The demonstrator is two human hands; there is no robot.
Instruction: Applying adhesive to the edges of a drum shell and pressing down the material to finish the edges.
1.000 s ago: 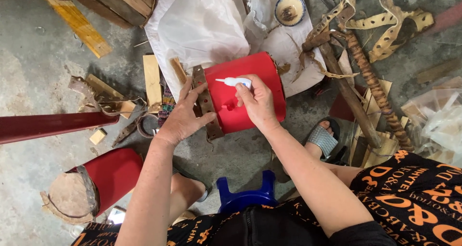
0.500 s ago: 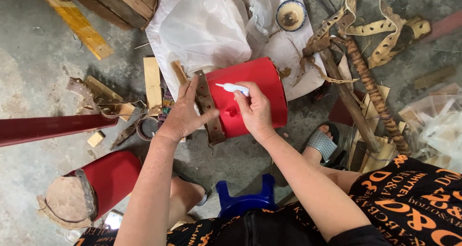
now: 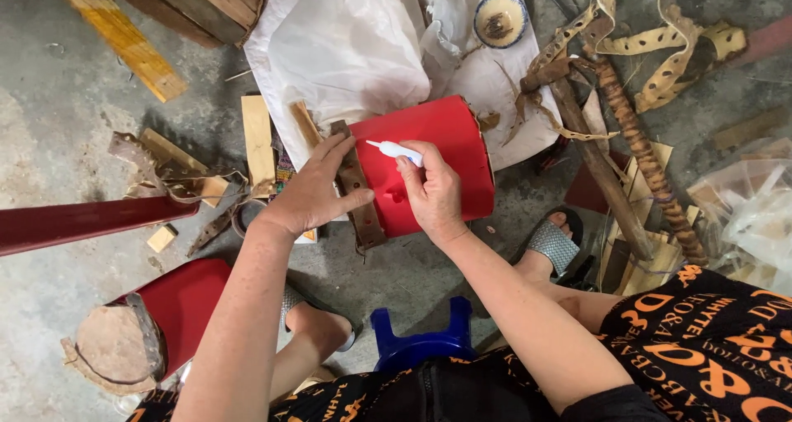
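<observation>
A red drum shell (image 3: 445, 141) lies on its side on the concrete floor in front of me. My left hand (image 3: 312, 193) rests flat on its left end, fingers spread over a brown leather strip with holes (image 3: 360, 203) along the rim. My right hand (image 3: 431, 193) pinches a small white glue tube (image 3: 398, 150), its nozzle pointing left over the red surface. Small dents show in the red side just left of my right hand.
A white plastic sheet (image 3: 355, 42) and a small bowl (image 3: 501, 18) lie behind the drum. Wooden offcuts (image 3: 257, 137), leather scraps and a knotted stick (image 3: 643, 154) surround it. A second red drum (image 3: 157, 315), a red pole (image 3: 74, 222) and a blue stool (image 3: 421, 339) sit near my feet.
Both hands stay on the red drum; the right hand with the glue tube has shifted slightly, and the view has drifted a little.
</observation>
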